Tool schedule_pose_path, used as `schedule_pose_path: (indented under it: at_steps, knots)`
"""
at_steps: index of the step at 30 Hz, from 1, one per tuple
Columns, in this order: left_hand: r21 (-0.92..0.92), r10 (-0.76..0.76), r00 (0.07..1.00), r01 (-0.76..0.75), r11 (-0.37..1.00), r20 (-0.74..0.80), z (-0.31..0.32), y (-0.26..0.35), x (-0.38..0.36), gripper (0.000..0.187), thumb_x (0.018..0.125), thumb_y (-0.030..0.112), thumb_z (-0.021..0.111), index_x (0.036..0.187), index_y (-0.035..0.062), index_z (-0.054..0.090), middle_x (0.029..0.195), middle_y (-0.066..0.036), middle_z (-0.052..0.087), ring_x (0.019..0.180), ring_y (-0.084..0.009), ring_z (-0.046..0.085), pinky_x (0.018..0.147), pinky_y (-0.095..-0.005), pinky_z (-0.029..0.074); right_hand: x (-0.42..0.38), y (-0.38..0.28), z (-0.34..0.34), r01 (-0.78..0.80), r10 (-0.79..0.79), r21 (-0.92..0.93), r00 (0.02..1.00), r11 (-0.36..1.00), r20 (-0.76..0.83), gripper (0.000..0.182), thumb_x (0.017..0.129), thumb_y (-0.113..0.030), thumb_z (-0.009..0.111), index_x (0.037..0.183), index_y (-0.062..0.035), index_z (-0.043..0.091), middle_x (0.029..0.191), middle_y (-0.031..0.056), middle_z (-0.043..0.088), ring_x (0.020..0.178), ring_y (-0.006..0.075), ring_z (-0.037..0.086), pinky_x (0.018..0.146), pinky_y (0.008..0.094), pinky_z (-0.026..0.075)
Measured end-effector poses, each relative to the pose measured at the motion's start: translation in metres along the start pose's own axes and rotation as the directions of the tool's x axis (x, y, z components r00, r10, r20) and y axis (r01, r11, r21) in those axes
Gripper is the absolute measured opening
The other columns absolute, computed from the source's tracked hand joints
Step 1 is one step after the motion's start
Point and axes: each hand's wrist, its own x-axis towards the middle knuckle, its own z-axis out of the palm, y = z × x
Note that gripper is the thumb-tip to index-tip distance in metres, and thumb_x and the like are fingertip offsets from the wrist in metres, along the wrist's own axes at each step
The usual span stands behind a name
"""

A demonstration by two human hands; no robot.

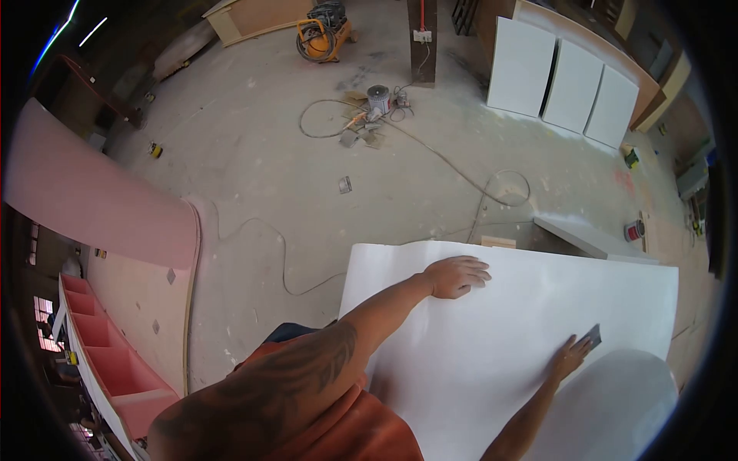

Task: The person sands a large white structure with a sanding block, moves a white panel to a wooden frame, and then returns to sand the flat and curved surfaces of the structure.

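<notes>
- Indoors, a person's right hand (570, 358) grasps a dark sheet (594, 336) against a white panel (507, 330), its exposed end jutting past the fingertips.
- Left of that grip, the empty left hand (457, 277) rests unclenched on the white panel, farther from the dark sheet.

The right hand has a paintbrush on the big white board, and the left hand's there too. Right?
Not a paintbrush: the head view shows the right hand with a flat dark grey piece. The big white board and the left hand are as you say.
</notes>
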Motion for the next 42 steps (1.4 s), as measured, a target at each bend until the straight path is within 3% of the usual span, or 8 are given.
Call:
schedule_pose_path:
  at_steps: [4,10,14,17,24,32,35,42]
  knots:
    - [0.022,0.058,0.997,-0.057,0.998,-0.044,0.005,-0.001,0.000,0.033,0.088,0.002,0.062,0.118,0.0091,0.073,0.146,-0.004,0.064,0.148,-0.0261,0.048,0.126,-0.0463,0.037,-0.178,-0.032,-0.046,0.252,-0.254,0.100,0.967,0.963,0.010,0.068,0.112,-0.043,0.046,0.164,-0.0004,0.034,0.171,0.0232,0.032,0.159,0.0398,0.028,0.128,0.0563,0.021]
    - [0.049,0.109,0.994,-0.109,0.993,-0.005,0.004,0.002,0.010,0.031,0.086,0.002,0.063,0.115,0.0084,0.072,0.143,-0.005,0.066,0.143,-0.0283,0.053,0.122,-0.0474,0.041,-0.413,-0.002,-0.107,0.138,-0.185,0.186,0.948,0.973,0.259,0.064,0.104,-0.034,0.048,0.157,0.0031,0.043,0.167,0.0268,0.037,0.156,0.0499,0.030,0.127,0.0627,0.018]
    - [0.085,0.078,0.996,-0.074,0.994,-0.046,0.006,0.002,0.010,0.030,0.086,0.001,0.063,0.113,0.0093,0.072,0.141,-0.005,0.067,0.141,-0.0291,0.055,0.120,-0.0475,0.042,-0.306,0.032,-0.094,0.221,-0.267,0.194,0.930,0.956,0.253,0.060,0.107,-0.029,0.042,0.159,0.0019,0.042,0.170,0.0231,0.033,0.158,0.0464,0.025,0.129,0.0604,0.016]
    - [0.104,0.074,0.997,-0.072,0.992,-0.017,0.007,0.001,0.009,0.031,0.088,0.003,0.061,0.117,0.0096,0.072,0.141,-0.005,0.067,0.142,-0.0285,0.054,0.120,-0.0474,0.042,-0.171,0.026,-0.059,0.126,-0.144,0.129,0.979,0.984,0.144,0.064,0.109,-0.037,0.045,0.165,-0.0068,0.035,0.172,0.0161,0.032,0.160,0.0370,0.025,0.130,0.0539,0.018]
    - [0.140,0.049,0.998,-0.052,0.989,0.026,0.015,0.005,0.013,0.033,0.084,0.000,0.060,0.113,0.0090,0.072,0.140,-0.006,0.067,0.143,-0.0280,0.053,0.121,-0.0474,0.040,-0.013,-0.017,-0.015,-0.228,0.232,0.083,0.972,0.970,-0.040,0.065,0.112,-0.045,0.039,0.163,-0.0046,0.038,0.171,0.0176,0.033,0.159,0.0381,0.025,0.130,0.0515,0.020]
    - [0.118,0.056,0.998,-0.057,0.991,0.016,0.007,0.007,0.008,0.032,0.087,0.003,0.061,0.117,0.0091,0.070,0.142,-0.006,0.065,0.142,-0.0288,0.053,0.121,-0.0475,0.040,-0.236,-0.009,-0.067,0.130,-0.130,0.205,0.991,0.970,-0.013,0.058,0.106,-0.023,0.053,0.158,0.0028,0.043,0.169,0.0239,0.036,0.156,0.0460,0.029,0.128,0.0566,0.023]
    - [0.139,0.082,0.996,-0.084,0.987,0.019,0.008,0.004,0.007,0.032,0.088,0.003,0.061,0.119,0.0090,0.069,0.144,-0.006,0.064,0.143,-0.0288,0.052,0.121,-0.0474,0.040,-0.340,-0.009,-0.093,0.093,-0.117,0.199,0.987,0.975,0.108,0.061,0.102,-0.022,0.055,0.157,0.0032,0.045,0.169,0.0237,0.036,0.157,0.0451,0.028,0.129,0.0567,0.021]
    - [0.115,0.123,0.992,-0.120,0.986,-0.016,0.008,-0.001,0.007,0.034,0.088,0.003,0.061,0.120,0.0090,0.069,0.144,-0.007,0.064,0.142,-0.0295,0.054,0.120,-0.0486,0.042,-0.354,-0.031,-0.106,-0.099,0.079,0.151,0.988,0.984,0.132,0.059,0.101,-0.024,0.054,0.156,-0.0032,0.050,0.169,0.0198,0.037,0.159,0.0407,0.027,0.130,0.0552,0.018]
